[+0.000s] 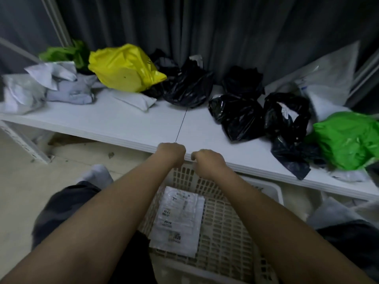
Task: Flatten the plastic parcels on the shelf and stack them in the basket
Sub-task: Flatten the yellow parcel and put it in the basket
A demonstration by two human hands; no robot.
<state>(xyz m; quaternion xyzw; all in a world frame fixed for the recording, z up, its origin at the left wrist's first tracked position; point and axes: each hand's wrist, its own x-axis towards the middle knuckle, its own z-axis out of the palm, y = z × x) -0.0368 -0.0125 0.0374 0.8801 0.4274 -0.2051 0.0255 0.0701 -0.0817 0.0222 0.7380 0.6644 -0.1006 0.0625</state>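
Both my hands reach forward to the far rim of the cream slotted basket (pixel 225 222), just below the front edge of the white shelf (pixel 127 124). My left hand (pixel 171 150) and my right hand (pixel 206 159) are bent at the wrist. Their fingers curl down over the basket's rim, and the fingertips are hidden. One flat white parcel (pixel 180 220) with printed labels lies on the basket floor. On the shelf sit crumpled parcels: a yellow one (pixel 125 68), black ones (pixel 188 85) (pixel 240 117) (pixel 287 115), green ones (pixel 348 138) (pixel 67 52) and white ones (pixel 61 83).
A dark curtain (pixel 205 27) hangs behind the shelf. My knees and a socked foot (pixel 96 175) are at the left on the pale floor. More white plastic (pixel 336 210) lies under the shelf at the right. The middle of the shelf top is bare.
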